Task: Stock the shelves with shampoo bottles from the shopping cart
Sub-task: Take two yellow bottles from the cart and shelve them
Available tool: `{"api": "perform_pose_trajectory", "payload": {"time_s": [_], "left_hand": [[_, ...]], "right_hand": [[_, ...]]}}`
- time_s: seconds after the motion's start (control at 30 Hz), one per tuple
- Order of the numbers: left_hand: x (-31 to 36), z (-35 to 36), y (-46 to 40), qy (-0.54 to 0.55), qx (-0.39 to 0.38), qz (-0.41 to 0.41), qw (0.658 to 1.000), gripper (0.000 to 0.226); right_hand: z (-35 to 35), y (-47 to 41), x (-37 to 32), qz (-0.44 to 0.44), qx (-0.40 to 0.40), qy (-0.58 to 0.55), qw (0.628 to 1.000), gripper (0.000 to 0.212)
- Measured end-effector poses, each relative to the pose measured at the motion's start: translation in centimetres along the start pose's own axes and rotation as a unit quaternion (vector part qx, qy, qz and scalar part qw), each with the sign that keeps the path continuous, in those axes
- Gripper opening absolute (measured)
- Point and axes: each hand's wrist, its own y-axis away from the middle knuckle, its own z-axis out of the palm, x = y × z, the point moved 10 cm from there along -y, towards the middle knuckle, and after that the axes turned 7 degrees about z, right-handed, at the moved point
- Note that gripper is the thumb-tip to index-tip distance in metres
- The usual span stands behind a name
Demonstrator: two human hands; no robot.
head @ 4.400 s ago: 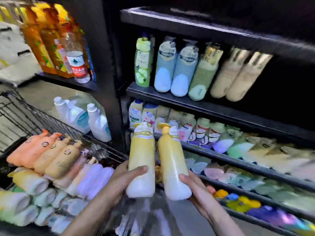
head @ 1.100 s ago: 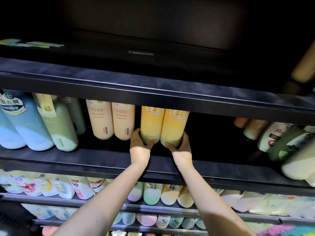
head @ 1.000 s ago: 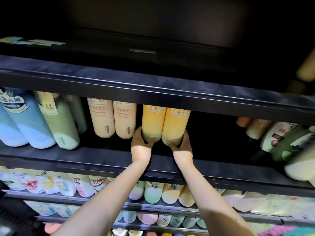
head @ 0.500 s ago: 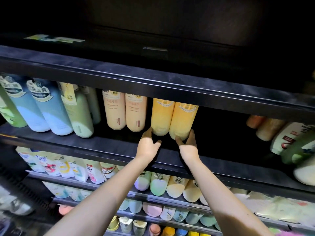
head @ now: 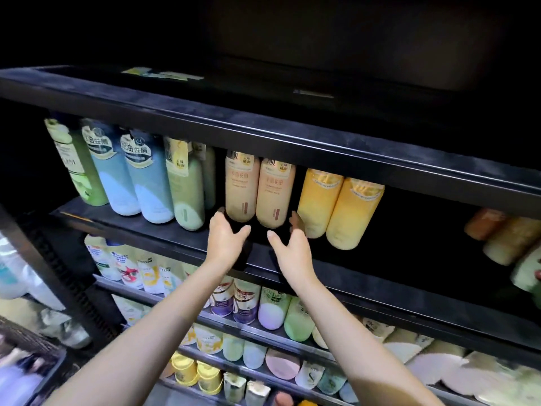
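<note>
Two yellow shampoo bottles (head: 336, 206) stand side by side on the black upper shelf (head: 380, 276), right of two peach bottles (head: 254, 191). My left hand (head: 227, 238) is open in front of the left peach bottle's base, fingers spread, holding nothing. My right hand (head: 292, 247) is open too, just below the right peach bottle and left of the yellow pair; it touches none of them. Both hands hover above the shelf's front edge.
Blue and green bottles (head: 146, 177) fill the shelf's left part; more bottles (head: 506, 241) stand at the far right, with a dark gap between. Lower shelves (head: 243, 312) hold several rows of bottles. The cart's edge (head: 26, 364) shows at the bottom left.
Both hands have let go of the two yellow bottles, which stay on the shelf, and moved left and back. The view has swung right and down.
</note>
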Motion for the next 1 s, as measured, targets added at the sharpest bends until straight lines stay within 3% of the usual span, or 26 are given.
{"api": "perform_pose_trajectory", "payload": {"time_s": [0.07, 0.2, 0.27, 0.5, 0.67, 1.0], "left_hand": [[-0.2, 0.5, -1.4, 0.002, -0.021, 0.006, 1.000, 0.073], [-1.1, 1.5, -3.1, 0.034, -0.038, -0.003, 0.999, 0.083], [-1.6, 1.4, -4.1, 0.060, -0.033, 0.001, 0.998, 0.087], [-2.5, 1.8, -6.7, 0.119, -0.055, 0.036, 0.991, 0.070], [-2.7, 2.2, -7.6, 0.111, -0.065, 0.007, 0.992, 0.073], [-1.9, 0.1, -4.8, 0.025, -0.040, 0.090, 0.995, 0.054]], "right_hand": [[1.3, -1.6, -0.2, 0.029, 0.005, 0.019, 0.999, 0.041], [2.8, -4.1, -0.7, 0.042, 0.054, -0.005, 0.998, 0.080], [2.9, -5.4, -0.5, 0.066, 0.072, -0.033, 0.995, 0.083], [2.4, -7.2, 0.9, 0.087, 0.112, -0.035, 0.989, 0.070], [2.1, -7.5, 0.8, 0.084, 0.135, 0.015, 0.987, 0.052], [2.2, -6.1, 1.1, 0.052, 0.079, -0.020, 0.995, 0.051]]}}
